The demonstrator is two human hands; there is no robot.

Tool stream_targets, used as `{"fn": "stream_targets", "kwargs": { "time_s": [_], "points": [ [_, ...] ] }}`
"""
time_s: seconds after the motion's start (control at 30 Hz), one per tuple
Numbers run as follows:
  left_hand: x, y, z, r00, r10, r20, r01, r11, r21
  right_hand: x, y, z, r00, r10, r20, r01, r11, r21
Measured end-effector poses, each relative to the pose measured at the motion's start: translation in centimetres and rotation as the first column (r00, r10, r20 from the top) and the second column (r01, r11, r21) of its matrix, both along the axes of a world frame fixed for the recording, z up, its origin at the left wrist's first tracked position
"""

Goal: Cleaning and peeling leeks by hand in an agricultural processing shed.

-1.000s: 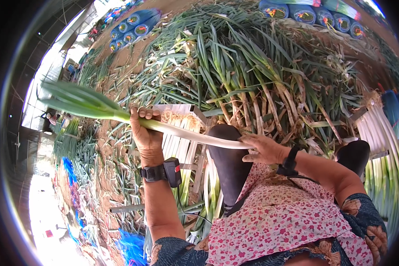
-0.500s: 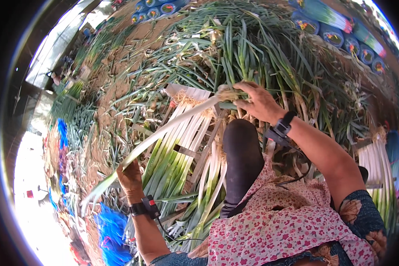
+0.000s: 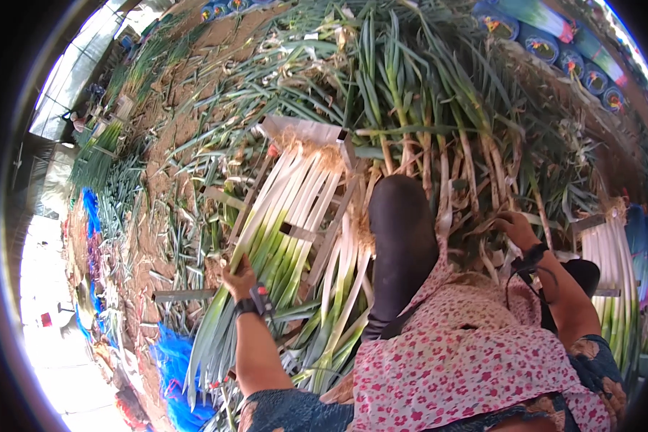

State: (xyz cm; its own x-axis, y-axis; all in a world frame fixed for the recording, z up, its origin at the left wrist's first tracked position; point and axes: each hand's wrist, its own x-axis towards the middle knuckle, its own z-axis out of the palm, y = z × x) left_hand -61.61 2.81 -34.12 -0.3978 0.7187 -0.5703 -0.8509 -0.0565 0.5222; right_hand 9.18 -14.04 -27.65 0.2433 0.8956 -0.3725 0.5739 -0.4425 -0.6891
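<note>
A bundle of green onions (image 3: 295, 191) lies slanted in a metal frame (image 3: 306, 129), roots toward the frame's upper plate, leaves down-left. My left hand (image 3: 239, 279) is closed on a green onion at the bundle's left side, where white turns to green. My right hand (image 3: 518, 230) is low to the right of my dark-clad knee (image 3: 402, 237), among dry leaves and stalks. Its fingers are bent and partly hidden; what they hold I cannot make out. More green onions (image 3: 349, 263) lie between the frame and my knee.
A large heap of untrimmed green onions (image 3: 410, 79) spreads ahead. Another white-stemmed bundle (image 3: 603, 248) stands at the right. Blue-wrapped bundles (image 3: 540, 47) lie at the far right. Blue plastic netting (image 3: 176, 367) is at the lower left, with leaf scraps over the brown ground.
The single green onion stretched between my hands has come down onto the bundle's left side. My right hand has left its root end and dropped down-right; my left hand has moved slightly right.
</note>
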Motion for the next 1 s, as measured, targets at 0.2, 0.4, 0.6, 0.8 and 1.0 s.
{"fn": "stream_targets", "kwargs": {
  "time_s": [0.2,0.4,0.6,0.8,1.0],
  "points": [
    [5.8,0.8,-2.0,0.969,0.135,0.207,-0.086,0.969,-0.23,0.1,-5.4,-1.5,0.989,-0.131,0.073,0.141,0.978,-0.151],
    [3.4,2.4,-5.0,0.963,-0.006,0.269,0.046,0.988,-0.144,-0.2,-6.1,-3.3,0.997,-0.057,0.051,0.065,0.986,-0.151],
    [-0.2,-0.6,-7.8,0.248,-0.622,-0.743,0.589,0.706,-0.394,-1.3,-5.3,-5.3,0.991,-0.017,0.132,0.043,0.98,-0.196],
    [7.9,-1.9,1.5,0.78,-0.613,-0.123,0.494,0.725,-0.48,2.4,-6.6,-5.4,0.954,-0.292,0.071,0.295,0.954,-0.046],
    [22.3,-0.1,18.2,0.639,-0.339,-0.691,0.362,0.925,-0.119,4.9,-1.5,-6.1,0.87,-0.478,-0.119,0.483,0.875,0.019]
  ]
}}
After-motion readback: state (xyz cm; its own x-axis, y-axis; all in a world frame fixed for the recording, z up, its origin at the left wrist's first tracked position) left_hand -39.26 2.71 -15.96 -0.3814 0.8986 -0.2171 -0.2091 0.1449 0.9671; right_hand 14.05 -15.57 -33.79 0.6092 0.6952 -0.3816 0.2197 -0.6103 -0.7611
